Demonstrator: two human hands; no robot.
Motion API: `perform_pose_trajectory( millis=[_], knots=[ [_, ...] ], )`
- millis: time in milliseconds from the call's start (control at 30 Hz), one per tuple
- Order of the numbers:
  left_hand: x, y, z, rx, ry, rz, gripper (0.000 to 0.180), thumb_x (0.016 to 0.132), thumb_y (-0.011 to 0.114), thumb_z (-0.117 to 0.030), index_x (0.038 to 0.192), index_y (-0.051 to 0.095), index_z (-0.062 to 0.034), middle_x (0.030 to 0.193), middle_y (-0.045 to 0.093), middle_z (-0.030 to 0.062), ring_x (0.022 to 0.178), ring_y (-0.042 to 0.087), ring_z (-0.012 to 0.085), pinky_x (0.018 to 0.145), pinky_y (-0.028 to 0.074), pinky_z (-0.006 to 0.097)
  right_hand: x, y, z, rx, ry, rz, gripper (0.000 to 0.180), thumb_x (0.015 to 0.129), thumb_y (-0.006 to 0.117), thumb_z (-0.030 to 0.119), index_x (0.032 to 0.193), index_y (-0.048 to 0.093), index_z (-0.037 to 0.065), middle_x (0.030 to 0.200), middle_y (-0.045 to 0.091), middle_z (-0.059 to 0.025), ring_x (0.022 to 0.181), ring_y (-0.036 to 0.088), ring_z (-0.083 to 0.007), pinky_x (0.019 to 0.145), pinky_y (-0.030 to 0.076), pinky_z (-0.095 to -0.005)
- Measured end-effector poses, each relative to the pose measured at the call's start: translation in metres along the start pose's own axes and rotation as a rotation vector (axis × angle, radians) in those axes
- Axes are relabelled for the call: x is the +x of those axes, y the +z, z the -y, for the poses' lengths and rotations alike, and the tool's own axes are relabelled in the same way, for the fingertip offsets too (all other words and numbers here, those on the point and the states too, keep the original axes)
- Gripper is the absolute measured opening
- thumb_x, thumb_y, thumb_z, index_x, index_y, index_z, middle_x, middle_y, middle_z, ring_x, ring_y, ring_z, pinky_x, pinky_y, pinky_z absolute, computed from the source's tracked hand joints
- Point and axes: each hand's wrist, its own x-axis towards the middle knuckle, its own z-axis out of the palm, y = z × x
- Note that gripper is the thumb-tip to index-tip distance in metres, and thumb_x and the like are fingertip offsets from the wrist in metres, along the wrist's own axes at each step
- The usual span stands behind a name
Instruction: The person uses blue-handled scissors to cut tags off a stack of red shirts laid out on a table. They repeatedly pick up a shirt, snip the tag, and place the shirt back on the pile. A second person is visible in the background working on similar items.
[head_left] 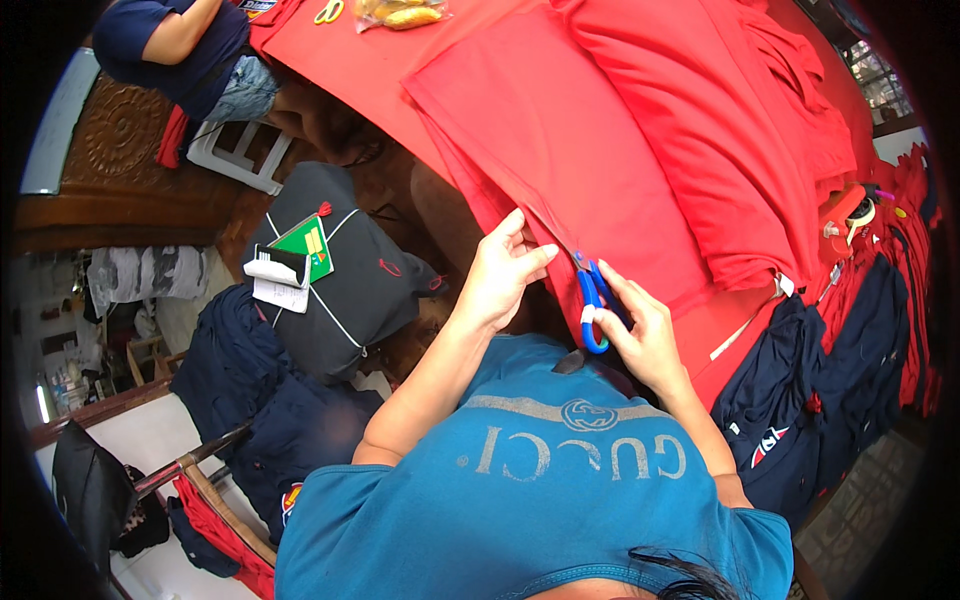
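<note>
A large piece of red fabric (560, 130) lies in layers over the table, its near edge reaching towards me. My left hand (505, 268) pinches that edge between thumb and fingers. In my right hand (640, 330) is a pair of scissors (592, 312) with blue handles. Their short blades point away from me and meet the fabric edge just right of my left fingertips. How far the blades are apart is too small to tell. A thicker folded heap of red cloth (690, 130) rests to the right of the flat layers.
Left of me stands a dark grey tied bundle (345, 320) with a green booklet (308, 245) on top. Navy garments (765, 390) hang at the right, near a tape roll (860, 212). Yellow-handled scissors (328, 11) lie far off, by another person (185, 45) and a white stool (240, 160).
</note>
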Motion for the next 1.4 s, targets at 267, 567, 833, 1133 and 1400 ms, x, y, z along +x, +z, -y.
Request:
perform_pose_trajectory(
  millis=[267, 567, 833, 1133, 1400],
  knots=[
    [0.019, -0.014, -0.003, -0.110, 0.035, -0.047, 0.044, 0.089, 0.061, 0.000, 0.131, 0.048, 0.0004, 0.113, 0.062, 0.0089, 0.096, 0.061, 0.0134, 0.086, 0.049, 0.026, 0.012, 0.002, -0.005, 0.286, 0.194, 0.085, 0.046, 0.089, 0.059, 0.010, 0.132, 0.051, -0.003, 0.114, 0.066, -0.0190, 0.101, 0.064, -0.0208, 0.088, 0.049, -0.0303],
    [0.022, -0.022, -0.003, -0.003, 0.038, 0.007, 0.051, 0.088, 0.061, 0.000, 0.136, 0.044, -0.0050, 0.119, 0.061, 0.0110, 0.108, 0.062, 0.0199, 0.090, 0.053, 0.034, 0.041, -0.003, 0.003, 0.534, 0.347, 0.142, 0.047, 0.091, 0.059, 0.008, 0.136, 0.049, -0.002, 0.097, 0.066, -0.0095, 0.091, 0.065, -0.0179, 0.083, 0.051, -0.0278],
    [0.037, -0.016, 0.009, -0.098, -0.148, 0.080, 0.023, 0.092, 0.061, -0.008, 0.112, 0.050, -0.0059, 0.102, 0.061, 0.0056, 0.094, 0.063, 0.0162, 0.077, 0.055, 0.033, 0.100, 0.034, -0.002, 0.287, -0.018, -0.158, 0.060, 0.084, 0.060, 0.002, 0.140, 0.039, 0.005, 0.128, 0.056, -0.0136, 0.111, 0.057, -0.0199, 0.096, 0.045, -0.0329],
    [0.161, -0.096, -0.059, -0.470, 0.206, -0.187, 0.035, 0.096, 0.055, -0.024, 0.122, 0.052, -0.0013, 0.126, 0.059, 0.0124, 0.121, 0.053, 0.0270, 0.106, 0.039, 0.042, 0.089, 0.023, -0.034, 0.107, 0.067, -0.006, 0.059, 0.084, 0.056, 0.002, 0.140, 0.040, 0.002, 0.131, 0.053, -0.0190, 0.120, 0.054, -0.0253, 0.100, 0.043, -0.0343],
    [0.237, -0.189, -0.121, 0.393, 0.601, -0.668, 0.046, 0.084, 0.074, -0.013, 0.119, 0.056, 0.0103, 0.103, 0.066, 0.0142, 0.088, 0.063, 0.0178, 0.074, 0.052, 0.029, 0.038, -0.046, -0.014, 0.301, 0.111, -0.156, 0.061, 0.083, 0.051, -0.013, 0.141, 0.041, 0.004, 0.118, 0.053, -0.0093, 0.101, 0.059, -0.0119, 0.088, 0.049, -0.0267]
  ],
)
